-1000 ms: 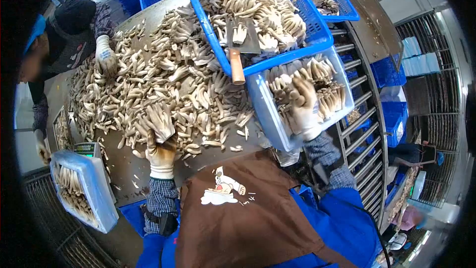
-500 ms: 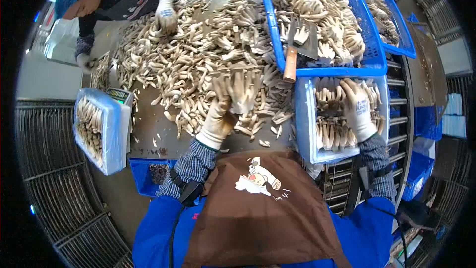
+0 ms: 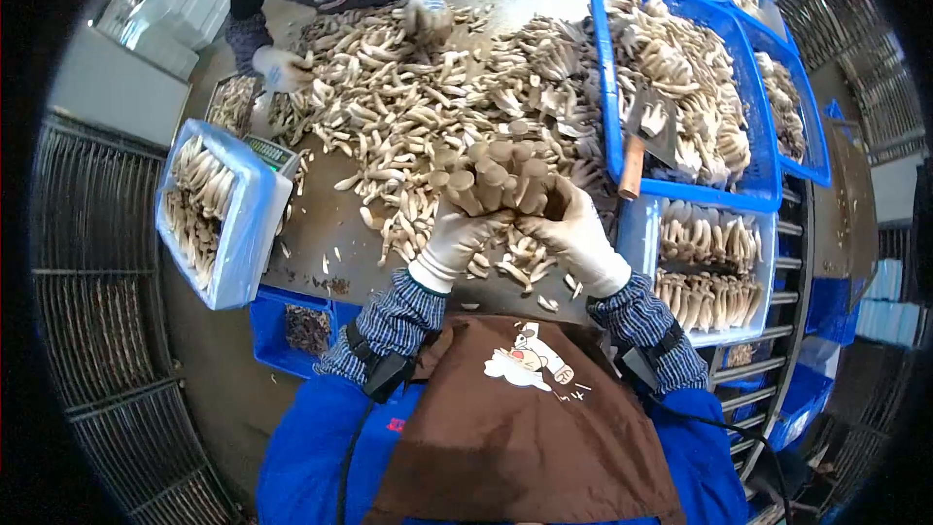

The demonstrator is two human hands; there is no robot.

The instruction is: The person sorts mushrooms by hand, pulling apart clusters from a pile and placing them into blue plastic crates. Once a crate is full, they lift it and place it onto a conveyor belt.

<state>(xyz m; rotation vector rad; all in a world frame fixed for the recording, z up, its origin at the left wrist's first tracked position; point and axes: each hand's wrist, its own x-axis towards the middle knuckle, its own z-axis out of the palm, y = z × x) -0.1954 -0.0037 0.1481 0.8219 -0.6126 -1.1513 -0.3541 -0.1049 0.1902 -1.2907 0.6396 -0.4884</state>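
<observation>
A bunch of mushrooms (image 3: 494,181) with brown caps is held in front of my apron, caps upward. My left hand (image 3: 455,245), in a white glove, grips the bunch from the left. On its other side my right hand (image 3: 577,241), also gloved, closes round it. Beneath and beyond the hands lies a wide heap of loose mushrooms (image 3: 389,107) on the table. To the right of my right hand stands a plastic-lined box (image 3: 637,233) with mushrooms in two rows.
A cleaver (image 3: 632,160) rests at the edge of a blue basket (image 3: 768,192) full of mushrooms. At left, a lined box (image 3: 248,233) of mushrooms sits tilted on a scale (image 3: 272,152). Across the table, a co-worker's gloved hands (image 3: 428,10) touch the heap. Metal rollers (image 3: 777,311) run at right.
My right hand has left the box on the right and come to the mushroom bunch in my left hand. The bunch has turned caps up. The co-worker's hands have moved, and my view has shifted.
</observation>
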